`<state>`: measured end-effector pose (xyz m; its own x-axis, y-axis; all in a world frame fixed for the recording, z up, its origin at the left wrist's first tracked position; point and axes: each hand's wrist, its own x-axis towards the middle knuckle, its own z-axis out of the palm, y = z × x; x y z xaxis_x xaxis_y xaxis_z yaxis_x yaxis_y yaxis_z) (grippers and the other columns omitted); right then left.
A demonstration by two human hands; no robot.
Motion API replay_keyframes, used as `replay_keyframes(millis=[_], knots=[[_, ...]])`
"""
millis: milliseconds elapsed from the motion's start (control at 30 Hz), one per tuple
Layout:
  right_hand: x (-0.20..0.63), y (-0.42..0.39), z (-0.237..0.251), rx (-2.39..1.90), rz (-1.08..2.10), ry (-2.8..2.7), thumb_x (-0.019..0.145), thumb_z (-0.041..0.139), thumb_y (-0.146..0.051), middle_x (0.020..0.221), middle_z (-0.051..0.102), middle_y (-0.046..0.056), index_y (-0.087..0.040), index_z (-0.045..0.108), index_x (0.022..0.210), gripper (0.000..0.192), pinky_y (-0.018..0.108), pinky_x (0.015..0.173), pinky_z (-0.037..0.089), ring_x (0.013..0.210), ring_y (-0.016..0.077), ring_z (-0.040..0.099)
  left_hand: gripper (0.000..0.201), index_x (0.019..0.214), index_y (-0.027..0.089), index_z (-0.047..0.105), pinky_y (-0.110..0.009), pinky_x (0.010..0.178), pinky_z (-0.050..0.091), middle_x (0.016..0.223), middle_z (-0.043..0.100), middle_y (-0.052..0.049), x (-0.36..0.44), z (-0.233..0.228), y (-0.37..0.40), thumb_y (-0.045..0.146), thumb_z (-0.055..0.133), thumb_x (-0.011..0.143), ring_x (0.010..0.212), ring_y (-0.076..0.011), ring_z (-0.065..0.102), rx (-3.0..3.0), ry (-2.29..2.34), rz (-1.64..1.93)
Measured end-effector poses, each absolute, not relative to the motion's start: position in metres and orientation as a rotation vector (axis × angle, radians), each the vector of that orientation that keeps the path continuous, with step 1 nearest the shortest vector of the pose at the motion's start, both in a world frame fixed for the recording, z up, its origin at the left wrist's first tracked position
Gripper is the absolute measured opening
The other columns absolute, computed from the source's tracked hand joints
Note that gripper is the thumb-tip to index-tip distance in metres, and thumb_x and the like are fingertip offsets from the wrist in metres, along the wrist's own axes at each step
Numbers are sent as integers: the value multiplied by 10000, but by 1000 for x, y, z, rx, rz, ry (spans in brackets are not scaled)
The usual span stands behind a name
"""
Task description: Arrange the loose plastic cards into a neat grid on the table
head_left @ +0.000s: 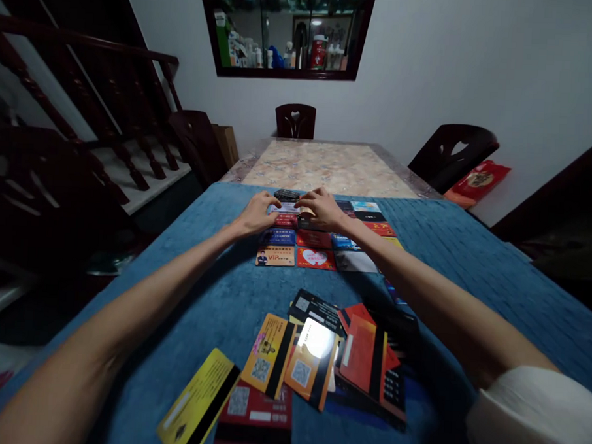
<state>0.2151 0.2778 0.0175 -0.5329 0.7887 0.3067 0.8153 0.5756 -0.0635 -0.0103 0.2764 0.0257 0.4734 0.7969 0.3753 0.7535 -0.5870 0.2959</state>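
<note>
Both my arms reach forward over a blue cloth (pixel 471 256). My left hand (pixel 258 210) and my right hand (pixel 323 209) rest on the far end of a grid of plastic cards (pixel 319 239) laid in neat rows. Their fingertips touch a pale card (pixel 285 208) and a dark card (pixel 287 195) at the grid's far edge; whether either hand grips one I cannot tell. Nearer to me lies a loose pile of cards (pixel 314 354), yellow, orange, red and black, some face down with magnetic stripes and QR codes.
Beyond the cloth the marble-patterned table top (pixel 323 164) is bare. Dark wooden chairs stand at the far end (pixel 295 120), far right (pixel 453 153) and left (pixel 196 139). A stair railing (pixel 86 88) runs on the left. A red bag (pixel 477 181) leans by the wall.
</note>
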Motion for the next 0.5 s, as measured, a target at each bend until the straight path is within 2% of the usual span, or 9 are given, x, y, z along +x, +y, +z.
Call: replay_keyframes(millis=[200, 300, 500], knots=[[219, 214, 18, -1169, -89, -2522, 904, 567, -283, 1277, 613, 133, -242, 668, 1258, 370, 485, 885, 377, 1153, 353, 406, 255, 1002, 160, 737, -395, 1005, 487, 1079, 630, -84, -8, 27, 212, 190, 566, 816, 1013, -232, 608, 2615, 1304, 747], [225, 183, 14, -1030, -31, -2538, 911, 565, -292, 1180, 660, 111, -230, 705, 1173, 303, 470, 921, 375, 1109, 316, 435, 231, 982, 165, 733, -391, 981, 502, 1055, 632, -86, -4, 22, 179, 171, 571, 818, 1021, -233, 605, 2651, 1233, 745], [235, 112, 8, -896, 122, -2505, 925, 558, -271, 1159, 666, 83, -269, 691, 1146, 258, 481, 919, 409, 1109, 287, 455, 225, 1019, 198, 711, -440, 976, 497, 1096, 631, -89, 6, 19, 129, 181, 555, 857, 1055, -244, 579, 2707, 1155, 647]])
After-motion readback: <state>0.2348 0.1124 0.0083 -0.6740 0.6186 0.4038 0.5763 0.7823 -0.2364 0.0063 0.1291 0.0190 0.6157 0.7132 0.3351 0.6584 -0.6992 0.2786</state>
